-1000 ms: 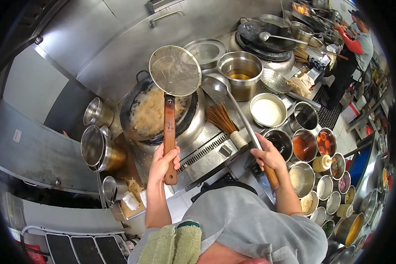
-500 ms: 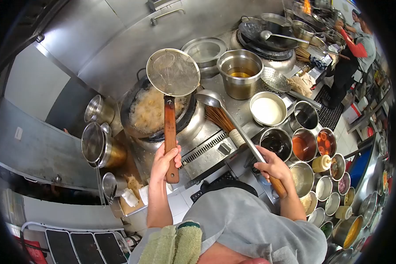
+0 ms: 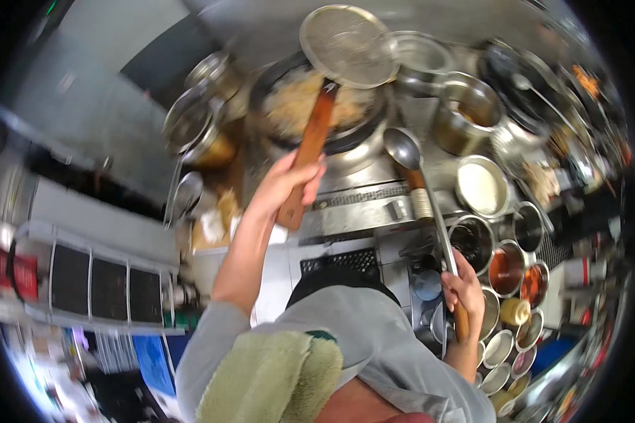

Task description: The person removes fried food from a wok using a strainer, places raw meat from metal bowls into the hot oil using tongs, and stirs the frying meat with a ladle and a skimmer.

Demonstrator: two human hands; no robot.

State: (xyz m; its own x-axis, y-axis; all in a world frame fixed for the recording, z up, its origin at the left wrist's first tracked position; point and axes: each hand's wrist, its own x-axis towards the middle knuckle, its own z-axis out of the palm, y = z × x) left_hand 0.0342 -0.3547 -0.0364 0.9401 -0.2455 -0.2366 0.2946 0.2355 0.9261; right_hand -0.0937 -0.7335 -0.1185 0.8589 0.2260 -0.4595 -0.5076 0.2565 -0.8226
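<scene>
My left hand [image 3: 288,185] is closed around the wooden handle of a round mesh skimmer [image 3: 348,46]. The skimmer's mesh head is held above the far right side of a wok [image 3: 258,99], partly covering it. Bubbling, frothy oil with yellowish pieces [image 3: 289,97] fills the wok. My right hand [image 3: 464,290] grips the wooden end of a long metal ladle [image 3: 404,148]. Its bowl hangs over the stove front, right of the wok, overlapping a bamboo wok brush [image 3: 419,199] in view.
To the right stand a deep pot of brownish liquid [image 3: 467,113] and a bowl of white liquid [image 3: 482,187]. Several sauce containers, one with red sauce [image 3: 506,269], line my right side. A strainer on a pot [image 3: 189,121] sits left of the wok. Behind is a wheeled rack [image 3: 106,285].
My view has turned, so the stove shifts up and rightward in the picture. Both hands keep their grips. The skimmer now tilts to the right, and the ladle stands more upright in view.
</scene>
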